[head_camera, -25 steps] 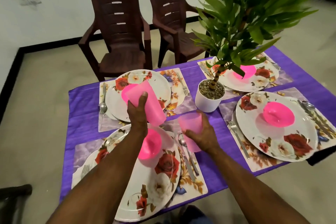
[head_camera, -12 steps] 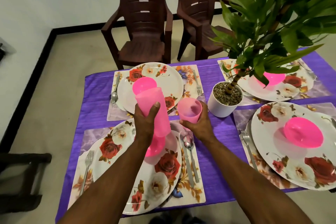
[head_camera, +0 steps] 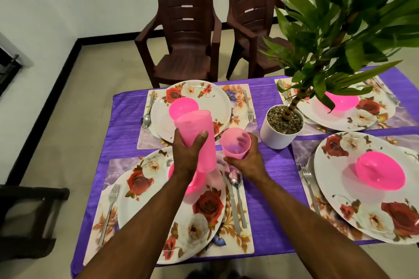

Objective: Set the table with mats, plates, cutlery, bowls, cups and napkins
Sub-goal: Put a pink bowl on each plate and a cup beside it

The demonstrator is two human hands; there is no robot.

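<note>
The step in hand looks like cup placement: mats, plates, bowls and cutlery are already laid at all four settings on the purple-clothed counter, while no napkins are visible. The left hand is wrapped around a stack of translucent pink plastic tumblers, held up over the near-left white floral plate and its pink bowl, which the hand and stack partly hide. The right hand grips a single pink plastic tumbler, upright and mouth up, low over the cloth at about one o'clock from that plate, just beyond the tip of the steel spoon on the floral placemat. Whether its base is touching the cloth cannot be told. By my reading, the next move calls for seating this tumbler, letting go, then drawing another from the stack for the far-left setting at eleven o'clock, keeping clear of the white pot of the leafy plant close by at two o'clock.
</note>
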